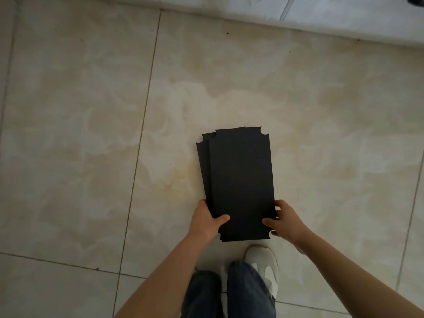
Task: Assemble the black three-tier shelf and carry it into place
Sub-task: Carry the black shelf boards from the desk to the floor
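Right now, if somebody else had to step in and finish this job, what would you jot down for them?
Left hand: grips the near left edge of the black shelf panels, thumb on top.
Right hand: grips the near right edge of the same stack.
Panels: several flat boards with notched corners, slightly fanned, held above the tiled floor.
Done: panels picked up; nothing joined yet.
Left: no posts or other parts in view; put the three tiers together, then carry the shelf into place.
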`<control>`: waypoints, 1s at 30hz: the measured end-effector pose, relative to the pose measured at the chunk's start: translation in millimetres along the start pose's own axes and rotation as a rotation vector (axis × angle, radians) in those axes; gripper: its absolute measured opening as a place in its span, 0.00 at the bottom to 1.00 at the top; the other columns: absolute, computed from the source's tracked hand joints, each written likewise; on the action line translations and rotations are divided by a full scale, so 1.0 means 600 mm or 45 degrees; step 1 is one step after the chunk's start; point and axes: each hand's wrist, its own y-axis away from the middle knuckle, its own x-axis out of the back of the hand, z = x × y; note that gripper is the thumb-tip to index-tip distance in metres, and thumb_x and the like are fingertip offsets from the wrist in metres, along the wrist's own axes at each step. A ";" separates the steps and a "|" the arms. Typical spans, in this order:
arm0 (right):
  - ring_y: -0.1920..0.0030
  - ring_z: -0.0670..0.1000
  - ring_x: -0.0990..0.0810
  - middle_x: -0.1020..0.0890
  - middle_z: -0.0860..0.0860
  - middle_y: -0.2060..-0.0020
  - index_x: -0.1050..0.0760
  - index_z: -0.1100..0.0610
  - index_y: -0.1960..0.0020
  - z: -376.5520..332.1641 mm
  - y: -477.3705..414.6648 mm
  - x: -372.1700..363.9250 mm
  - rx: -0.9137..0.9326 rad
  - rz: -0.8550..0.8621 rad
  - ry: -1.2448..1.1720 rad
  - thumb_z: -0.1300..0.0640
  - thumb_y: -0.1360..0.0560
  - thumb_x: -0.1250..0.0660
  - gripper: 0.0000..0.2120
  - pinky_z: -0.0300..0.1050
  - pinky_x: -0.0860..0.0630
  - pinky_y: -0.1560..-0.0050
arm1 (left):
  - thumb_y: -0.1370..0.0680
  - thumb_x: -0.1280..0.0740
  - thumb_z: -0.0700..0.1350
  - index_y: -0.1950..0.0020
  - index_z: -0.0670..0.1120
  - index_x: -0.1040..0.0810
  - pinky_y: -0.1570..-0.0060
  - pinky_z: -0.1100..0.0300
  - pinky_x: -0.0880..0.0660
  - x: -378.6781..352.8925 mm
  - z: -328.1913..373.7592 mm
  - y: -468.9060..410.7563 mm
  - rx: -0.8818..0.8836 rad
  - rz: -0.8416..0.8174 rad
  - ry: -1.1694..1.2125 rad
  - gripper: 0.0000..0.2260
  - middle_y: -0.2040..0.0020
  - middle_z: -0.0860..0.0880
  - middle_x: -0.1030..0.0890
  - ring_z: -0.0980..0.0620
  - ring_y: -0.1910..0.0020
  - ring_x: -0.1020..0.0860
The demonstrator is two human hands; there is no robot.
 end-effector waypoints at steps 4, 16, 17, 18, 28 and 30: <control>0.39 0.59 0.22 0.29 0.59 0.30 0.39 0.59 0.25 0.006 -0.009 -0.005 -0.002 0.061 0.049 0.64 0.21 0.33 0.27 0.49 0.19 0.49 | 0.25 0.23 0.47 0.29 0.43 0.34 0.35 0.51 0.26 -0.007 -0.006 -0.012 -0.033 0.025 -0.067 0.30 0.31 0.44 0.25 0.44 0.33 0.25; 0.40 0.56 0.22 0.24 0.58 0.35 0.34 0.61 0.29 0.006 -0.019 0.006 0.025 0.116 0.434 0.57 0.20 0.33 0.22 0.44 0.24 0.44 | 0.23 0.25 0.49 0.28 0.42 0.36 0.38 0.53 0.25 -0.003 0.019 -0.025 0.016 0.004 -0.305 0.30 0.31 0.42 0.26 0.42 0.34 0.25; 0.40 0.57 0.22 0.24 0.59 0.35 0.35 0.61 0.29 0.005 -0.015 0.010 0.006 0.122 0.427 0.57 0.20 0.33 0.23 0.43 0.26 0.45 | 0.22 0.26 0.49 0.28 0.42 0.36 0.39 0.54 0.25 0.003 0.021 -0.021 0.029 -0.010 -0.305 0.29 0.31 0.41 0.25 0.43 0.34 0.24; 0.39 0.57 0.22 0.24 0.59 0.34 0.36 0.61 0.28 0.003 -0.007 0.014 -0.014 0.132 0.408 0.56 0.20 0.34 0.23 0.42 0.26 0.47 | 0.22 0.27 0.49 0.27 0.42 0.37 0.40 0.54 0.26 0.009 0.023 -0.015 0.036 -0.018 -0.313 0.29 0.32 0.41 0.25 0.43 0.34 0.24; 0.46 0.57 0.22 0.21 0.59 0.39 0.36 0.61 0.28 -0.079 0.185 0.085 0.057 0.268 0.447 0.57 0.19 0.37 0.21 0.44 0.28 0.50 | 0.19 0.33 0.49 0.29 0.43 0.34 0.40 0.51 0.25 0.106 0.090 0.170 -0.151 0.091 -0.479 0.22 0.37 0.43 0.23 0.45 0.40 0.24; 0.43 0.58 0.22 0.21 0.58 0.39 0.34 0.61 0.29 -0.114 0.247 0.097 0.104 0.273 0.481 0.57 0.19 0.37 0.21 0.45 0.28 0.47 | 0.18 0.34 0.49 0.28 0.43 0.34 0.42 0.49 0.24 0.136 0.115 0.230 -0.251 0.151 -0.599 0.21 0.37 0.43 0.23 0.44 0.38 0.24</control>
